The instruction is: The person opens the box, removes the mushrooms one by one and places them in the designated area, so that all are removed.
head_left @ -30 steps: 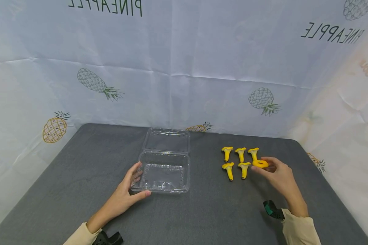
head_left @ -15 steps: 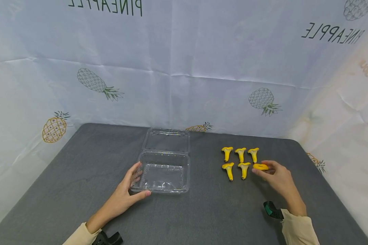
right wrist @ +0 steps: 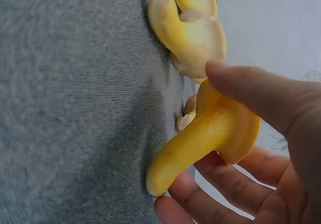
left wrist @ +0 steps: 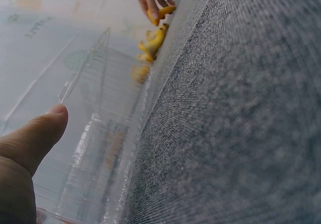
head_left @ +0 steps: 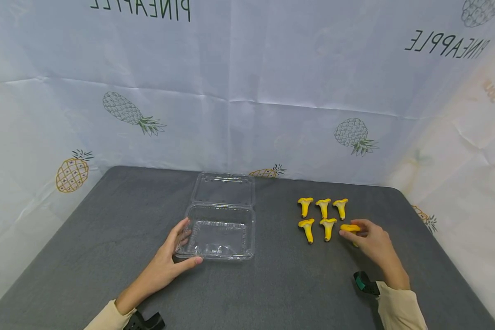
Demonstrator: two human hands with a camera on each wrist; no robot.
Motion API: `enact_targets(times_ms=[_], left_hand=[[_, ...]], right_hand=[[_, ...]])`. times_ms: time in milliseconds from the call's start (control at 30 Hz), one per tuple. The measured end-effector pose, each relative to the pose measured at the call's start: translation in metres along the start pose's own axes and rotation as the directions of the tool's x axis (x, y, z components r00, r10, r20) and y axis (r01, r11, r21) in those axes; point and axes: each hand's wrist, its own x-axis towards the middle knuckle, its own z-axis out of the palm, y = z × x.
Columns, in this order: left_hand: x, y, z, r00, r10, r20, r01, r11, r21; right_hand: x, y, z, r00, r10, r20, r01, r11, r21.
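A yellow chanterelle mushroom (right wrist: 195, 138) is held by its cap in my right hand (head_left: 373, 240), between the thumb and fingers. Its stem points down to the grey tabletop, and its tip appears at or very near the cloth. Just left of this hand lies another chanterelle (head_left: 327, 229), with several more in two rows. My left hand (head_left: 165, 261) grips the near left corner of a clear plastic clamshell container (head_left: 251, 233), thumb on the front edge and fingers along the left side. The container stands open with nothing in it, its lid (head_left: 224, 190) folded back.
The grey tabletop (head_left: 272, 284) reaches back to a pale pineapple-print curtain (head_left: 239, 137). A back-row chanterelle (head_left: 341, 208) lies just beyond the right hand. Black camera mounts sit on both wrists.
My right hand has moved slightly toward me with the chanterelle and tipped it; its cap has gone from a ring-like top view to a side view. The left hand and container stay put.
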Motion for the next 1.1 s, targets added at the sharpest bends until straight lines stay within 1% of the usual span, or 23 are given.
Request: enact_targets(times_ms=[200, 467, 633, 800, 967, 1100], left_hand=[[0.0, 0.001, 0.0, 1.0, -0.005, 0.002, 0.005, 1.0, -0.005], [0.0, 0.001, 0.0, 1.0, -0.006, 0.001, 0.006, 1.0, -0.006], [0.0, 0.002, 0.0, 1.0, 0.0, 0.002, 0.0, 1.0, -0.008], [0.0, 0.001, -0.001, 1.0, 0.001, -0.001, -0.001, 1.0, -0.007], [0.0, 0.001, 0.0, 1.0, -0.002, -0.001, 0.002, 1.0, -0.006], [0.0, 0.001, 0.0, 1.0, 0.0, -0.005, 0.0, 1.0, -0.008]], right_hand=[[0.001, 0.004, 0.003, 0.999, -0.028, -0.021, 0.028, 1.0, -0.006], [0.003, 0.005, 0.004, 0.999, 0.014, -0.042, -0.014, 1.0, 0.014], [0.005, 0.005, 0.008, 0.994, 0.058, -0.092, -0.057, 0.998, 0.023], [0.005, 0.003, 0.013, 0.987, 0.084, -0.138, -0.082, 0.996, 0.019], [0.005, 0.002, 0.013, 0.988, 0.099, -0.122, -0.095, 0.995, 0.037], [0.004, 0.002, 0.011, 0.992, 0.085, -0.093, -0.08, 0.996, 0.049]])
